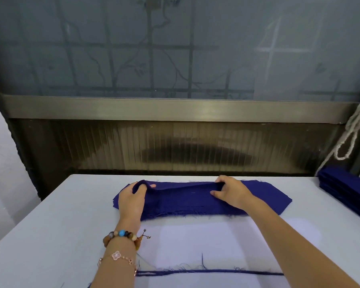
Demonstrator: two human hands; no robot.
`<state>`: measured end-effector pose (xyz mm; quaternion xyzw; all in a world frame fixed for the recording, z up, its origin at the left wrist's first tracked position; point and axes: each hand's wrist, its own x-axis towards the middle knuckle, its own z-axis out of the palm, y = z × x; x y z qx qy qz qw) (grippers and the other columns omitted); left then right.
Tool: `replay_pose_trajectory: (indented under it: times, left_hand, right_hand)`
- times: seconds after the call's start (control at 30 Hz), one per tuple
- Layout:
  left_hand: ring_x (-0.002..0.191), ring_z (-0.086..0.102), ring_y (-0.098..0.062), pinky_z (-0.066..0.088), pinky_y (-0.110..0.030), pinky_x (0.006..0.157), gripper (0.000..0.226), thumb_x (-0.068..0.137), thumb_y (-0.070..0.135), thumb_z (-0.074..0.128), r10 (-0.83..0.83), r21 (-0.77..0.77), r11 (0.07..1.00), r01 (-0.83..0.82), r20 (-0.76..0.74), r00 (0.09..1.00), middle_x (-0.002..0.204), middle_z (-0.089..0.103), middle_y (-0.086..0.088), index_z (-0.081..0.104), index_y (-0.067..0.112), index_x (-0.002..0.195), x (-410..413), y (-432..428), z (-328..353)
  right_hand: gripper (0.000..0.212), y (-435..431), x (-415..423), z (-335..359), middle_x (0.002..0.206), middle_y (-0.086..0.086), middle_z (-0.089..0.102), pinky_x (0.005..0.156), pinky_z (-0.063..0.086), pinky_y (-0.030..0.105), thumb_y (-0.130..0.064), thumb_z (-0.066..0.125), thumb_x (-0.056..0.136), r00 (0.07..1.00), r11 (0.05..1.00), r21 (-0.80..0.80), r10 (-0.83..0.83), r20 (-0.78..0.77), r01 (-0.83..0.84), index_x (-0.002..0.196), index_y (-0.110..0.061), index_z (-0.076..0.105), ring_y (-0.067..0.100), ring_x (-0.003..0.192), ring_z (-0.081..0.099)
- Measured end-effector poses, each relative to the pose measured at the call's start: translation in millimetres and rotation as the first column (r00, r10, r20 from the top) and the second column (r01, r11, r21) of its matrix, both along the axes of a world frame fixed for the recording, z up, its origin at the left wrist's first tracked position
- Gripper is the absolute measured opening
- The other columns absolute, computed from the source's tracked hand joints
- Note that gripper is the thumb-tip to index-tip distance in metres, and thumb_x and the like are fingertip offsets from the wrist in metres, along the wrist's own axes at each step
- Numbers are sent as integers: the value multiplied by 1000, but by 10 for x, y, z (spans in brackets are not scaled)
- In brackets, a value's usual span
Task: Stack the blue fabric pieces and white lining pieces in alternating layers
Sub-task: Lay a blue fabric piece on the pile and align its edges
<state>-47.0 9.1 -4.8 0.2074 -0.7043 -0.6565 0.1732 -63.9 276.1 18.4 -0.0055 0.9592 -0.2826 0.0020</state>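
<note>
The wide white table [50, 235] fills the lower view. Out in its middle lies the pile of blue fabric pieces [195, 202], long strips with frayed edges. A second blue pile [345, 190] sits at the right edge, well apart. Nearer the person is the working stack: a white lining piece [206, 246] on top, with a thin blue edge [216, 272] peeping out beneath its near side. So blue goes on next, by my reckoning.

And both hands are on the middle pile. The left hand [131, 201] has its fingers curled round a raised fold at the left end of the top piece. The right hand [231, 192] pinches a ridge of the same cloth further along, near the far edge.

The trick now is to peel off one layer only, since those frayed threads will likely cling to the piece below. Lift both ends level, carry it taut to the lining, and match the edges before letting go. The beaded bracelet [121, 234] on the left wrist could catch loose threads.
</note>
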Motion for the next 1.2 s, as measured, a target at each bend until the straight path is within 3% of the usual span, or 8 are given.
replay_pose_trajectory:
  times: [0.1, 0.23, 0.4, 0.53, 0.67, 0.83, 1.03, 1.2]
  left_hand:
    - [85, 56, -15, 48, -30, 63, 17, 95, 17, 56, 12, -46, 999, -13, -5, 1000, 90, 64, 1, 60, 27, 82, -22, -4, -21]
    - [97, 60, -24, 54, -39, 76, 16, 96, 18, 54, 9, -85, 996, -8, 10, 1000, 101, 67, -6, 67, 15, 105, -34, -6, -31]
    - [99, 59, -26, 51, -39, 78, 14, 97, 17, 53, 9, -123, 992, -8, 6, 1000, 101, 66, -8, 65, 14, 102, -40, -4, -36]
    - [96, 59, -27, 46, -33, 66, 15, 96, 16, 52, 11, -143, 990, -12, -10, 1000, 98, 67, -10, 66, 14, 95, -37, -3, -40]
    - [96, 60, -30, 49, -37, 68, 18, 96, 16, 51, 11, -153, 988, -14, -21, 1000, 95, 68, -11, 69, 14, 92, -34, -9, -51]
    - [94, 61, -36, 49, -37, 70, 16, 95, 10, 49, -1, -165, 986, -9, -59, 998, 90, 65, -14, 61, 15, 87, -7, 0, -43]
    - [85, 55, -13, 49, -40, 96, 56, 96, 3, 54, -24, -341, 940, -10, -98, 995, 94, 60, -4, 39, 21, 147, 47, 21, -33]
    - [111, 58, -23, 47, -37, 100, 30, 98, 5, 52, -77, -364, 931, 37, -99, 992, 124, 65, -9, 68, 12, 122, 34, -7, -49]
  right_hand:
    - [31, 311, 9, 25, 94, 1, 64, 50, 43, 19, -33, 63, 91, 991, 993, -51, -104, 87, 108, 119, -23, 51, 14, 60, 59]
    - [19, 705, 45, 11, 93, 1, 66, 50, 43, 20, -32, 62, 92, 969, 972, -40, -226, 103, 231, 108, -25, 53, 13, 46, 57]
    - [17, 1084, 212, -205, 92, -1, 64, 70, 43, 30, -36, 69, 85, 896, 893, -175, -434, -95, 414, 91, -22, 60, 19, 82, 57]
    - [8, 1226, 298, -409, 93, 6, 66, 73, 45, 33, -23, 68, 85, 798, 813, -298, -567, -205, 501, 90, -20, 63, 22, 81, 57]
    - [31, 1292, 281, -408, 106, 16, 58, 83, 47, 38, -31, 70, 85, 727, 760, -247, -649, -223, 602, 105, -8, 67, 31, 91, 57]
    - [32, 1293, 271, -421, 116, 14, 56, 89, 42, 39, -35, 71, 84, 701, 753, -216, -658, -276, 621, 102, -9, 69, 31, 105, 49]
    - [15, 1295, 265, -461, 82, 3, 66, 66, 39, 29, -30, 64, 91, 775, 790, -357, -591, -225, 499, 87, -16, 62, 15, 70, 54]
    - [9, 1307, 294, -456, 84, 3, 66, 71, 39, 30, -23, 64, 91, 749, 773, -407, -609, -261, 486, 91, -14, 66, 19, 76, 56]
